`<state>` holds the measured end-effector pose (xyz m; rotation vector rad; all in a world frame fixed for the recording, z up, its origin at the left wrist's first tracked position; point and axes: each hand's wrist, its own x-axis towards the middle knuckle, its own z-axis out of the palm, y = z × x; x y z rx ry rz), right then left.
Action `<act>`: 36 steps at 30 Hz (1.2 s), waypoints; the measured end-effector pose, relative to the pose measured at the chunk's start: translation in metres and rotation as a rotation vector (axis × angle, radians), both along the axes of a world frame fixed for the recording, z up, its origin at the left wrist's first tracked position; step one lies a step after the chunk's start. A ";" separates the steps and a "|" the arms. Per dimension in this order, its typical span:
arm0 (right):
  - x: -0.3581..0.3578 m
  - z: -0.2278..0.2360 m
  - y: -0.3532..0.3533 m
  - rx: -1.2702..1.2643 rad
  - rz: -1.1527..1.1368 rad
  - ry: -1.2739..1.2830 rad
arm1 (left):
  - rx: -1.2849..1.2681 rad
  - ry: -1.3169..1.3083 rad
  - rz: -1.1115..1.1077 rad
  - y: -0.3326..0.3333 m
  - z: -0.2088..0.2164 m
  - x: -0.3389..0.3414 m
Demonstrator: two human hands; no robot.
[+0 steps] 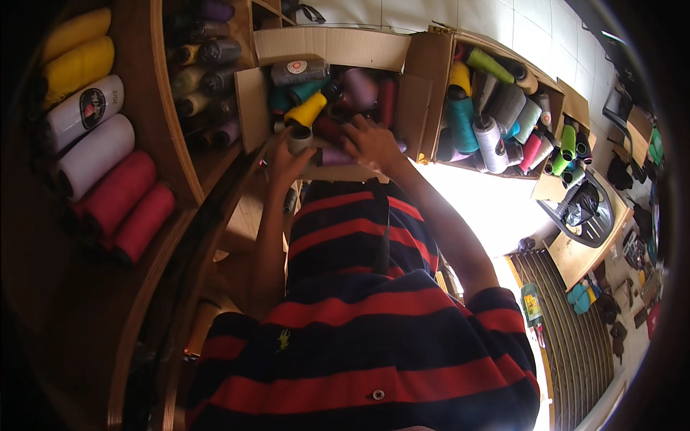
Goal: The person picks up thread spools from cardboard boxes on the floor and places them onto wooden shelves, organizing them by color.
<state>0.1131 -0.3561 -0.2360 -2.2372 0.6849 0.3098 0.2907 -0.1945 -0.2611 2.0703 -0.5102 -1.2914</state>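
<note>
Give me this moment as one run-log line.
left hand: holding grey thread cone | right hand: over purple thread cone, grip unclear | place: open cardboard box

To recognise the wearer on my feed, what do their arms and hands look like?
The left hand and right hand are bare, with no gloves visible. The forearms are uncovered; the short sleeves are dark navy with red bands.

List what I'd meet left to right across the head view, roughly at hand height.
Plain white cylindrical thread spool on the wooden shelf, bare left hand, bare right hand, teal thread cone, white thread cone, pink thread cone, lime-green thread cone.
</note>
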 end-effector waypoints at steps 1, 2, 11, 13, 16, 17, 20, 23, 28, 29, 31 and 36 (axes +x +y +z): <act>0.000 -0.002 0.000 -0.058 -0.021 0.018 | -0.009 0.005 0.032 -0.001 0.007 -0.001; -0.001 -0.004 0.000 -0.116 -0.042 0.036 | -0.016 -0.002 0.053 0.001 0.009 -0.001; -0.025 0.001 0.016 -0.061 0.113 -0.140 | 0.033 0.044 0.259 -0.001 0.063 0.003; -0.021 0.022 0.020 0.087 0.138 -0.151 | 0.026 -0.008 0.290 0.007 0.062 0.006; -0.018 0.018 0.031 0.194 0.108 -0.174 | -0.028 -0.104 0.225 0.009 0.061 0.013; -0.020 0.013 0.035 0.210 0.089 -0.184 | -0.061 -0.159 0.192 0.008 0.061 0.012; -0.016 0.012 0.035 0.068 -0.009 0.023 | -0.124 -0.286 0.134 0.000 0.071 0.012; -0.008 0.021 0.020 0.008 -0.189 0.324 | -0.136 -0.324 0.148 0.002 0.069 0.010; -0.014 0.028 0.013 0.065 -0.219 0.275 | -0.219 -0.371 0.198 0.008 0.063 0.007; -0.016 0.029 0.013 0.062 -0.221 0.243 | -0.217 -0.385 0.199 0.009 0.061 0.005; -0.022 0.026 0.014 0.073 -0.203 0.224 | -0.216 -0.415 0.200 0.006 0.060 0.003; -0.022 0.021 0.014 0.201 -0.054 0.197 | -0.210 -0.445 0.266 0.007 0.066 -0.001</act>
